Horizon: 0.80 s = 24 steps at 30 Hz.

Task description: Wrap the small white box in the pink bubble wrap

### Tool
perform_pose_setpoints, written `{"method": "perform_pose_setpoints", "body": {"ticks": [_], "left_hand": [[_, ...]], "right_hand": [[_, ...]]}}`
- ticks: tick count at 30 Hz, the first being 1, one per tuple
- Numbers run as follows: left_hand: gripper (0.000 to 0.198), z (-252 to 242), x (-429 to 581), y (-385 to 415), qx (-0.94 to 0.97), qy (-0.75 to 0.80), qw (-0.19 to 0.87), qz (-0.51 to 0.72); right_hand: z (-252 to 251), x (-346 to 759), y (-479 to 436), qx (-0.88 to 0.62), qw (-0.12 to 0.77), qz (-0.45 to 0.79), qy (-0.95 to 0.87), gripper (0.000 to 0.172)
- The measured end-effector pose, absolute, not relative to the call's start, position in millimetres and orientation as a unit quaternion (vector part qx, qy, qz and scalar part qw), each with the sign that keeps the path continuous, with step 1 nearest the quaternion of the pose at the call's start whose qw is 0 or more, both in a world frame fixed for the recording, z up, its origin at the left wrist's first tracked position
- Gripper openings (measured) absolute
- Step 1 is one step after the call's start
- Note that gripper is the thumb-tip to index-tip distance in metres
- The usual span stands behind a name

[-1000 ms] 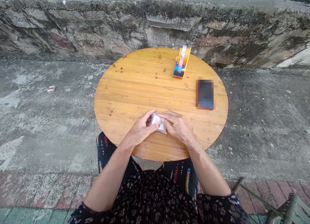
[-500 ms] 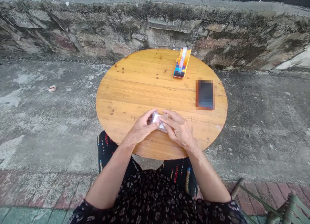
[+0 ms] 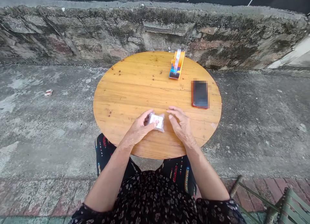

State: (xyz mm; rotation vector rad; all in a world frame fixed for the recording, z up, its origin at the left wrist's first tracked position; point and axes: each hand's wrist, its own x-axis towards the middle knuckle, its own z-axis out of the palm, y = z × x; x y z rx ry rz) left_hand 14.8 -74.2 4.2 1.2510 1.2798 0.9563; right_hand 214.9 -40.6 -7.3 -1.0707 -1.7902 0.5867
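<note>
A small white square packet in clear plastic wrap point(image 3: 158, 121) lies near the front of the round wooden table point(image 3: 128, 98). My left hand point(image 3: 140, 127) grips its left side, thumb on top and fingers round the far edge. Just right of the packet, my right hand point(image 3: 181, 124) is held apart from it, fingers stretched out and nothing in them. What the packet contains cannot be made out.
At the table's far side stands an orange and blue tape dispenser point(image 3: 177, 65). A dark, pixelated flat object with a reddish edge point(image 3: 200, 94) lies to the right. Behind the table runs a stone wall point(image 3: 97, 36); a green chair point(image 3: 288, 204) stands at lower right.
My right hand has come off the packet and moved right, opening its fingers. The left hand keeps its grip on the packet. The whole view has shifted slightly.
</note>
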Motion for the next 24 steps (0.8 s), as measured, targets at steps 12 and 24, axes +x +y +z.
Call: {"method": "perform_pose_setpoints", "body": {"ticks": [12, 24], "left_hand": [[0.065, -2, 14, -75, 0.523, 0.53, 0.525, 0.413], [0.066, -1, 20, -77, 0.505, 0.553, 0.506, 0.429]], "right_hand": [[2, 212, -49, -0.439, 0.354, 0.309, -0.766, 0.034], [-4, 212, -48, -0.394, 0.3, 0.234, -0.837, 0.073]]}}
